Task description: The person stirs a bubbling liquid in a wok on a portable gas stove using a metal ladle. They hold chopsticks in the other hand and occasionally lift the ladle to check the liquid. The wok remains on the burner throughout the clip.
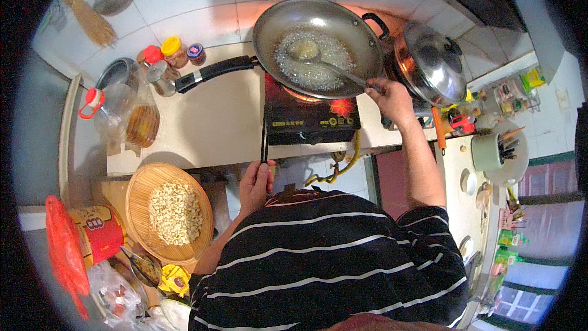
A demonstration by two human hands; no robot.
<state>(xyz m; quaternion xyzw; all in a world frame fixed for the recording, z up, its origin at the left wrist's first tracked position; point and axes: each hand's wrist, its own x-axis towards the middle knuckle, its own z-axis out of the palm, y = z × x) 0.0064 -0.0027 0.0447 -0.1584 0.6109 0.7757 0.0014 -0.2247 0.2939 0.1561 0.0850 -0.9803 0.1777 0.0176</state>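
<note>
A metal wok (271, 27) with a long black handle stands on a glowing black cooktop (312, 124), and liquid bubbles in its bottom. My right hand (392, 100) is closed on the handle of a ladle (340, 71), whose bowl lies in the bubbling liquid with some of it inside. My left hand (256, 183) grips a pair of dark chopsticks (264, 140) near the counter's front edge, their tips pointing away from me, left of the cooktop. At lower left, a round woven bamboo tray (133, 207) holds a heap of pale chopped pieces.
A lidded metal pot (429, 66) stands close right of the wok. Left on the counter are an oil jug (142, 124), a metal bowl (120, 73) and several jars (174, 50). A yellow hose (353, 161) hangs below the cooktop. A green utensil holder (486, 152) stands at right.
</note>
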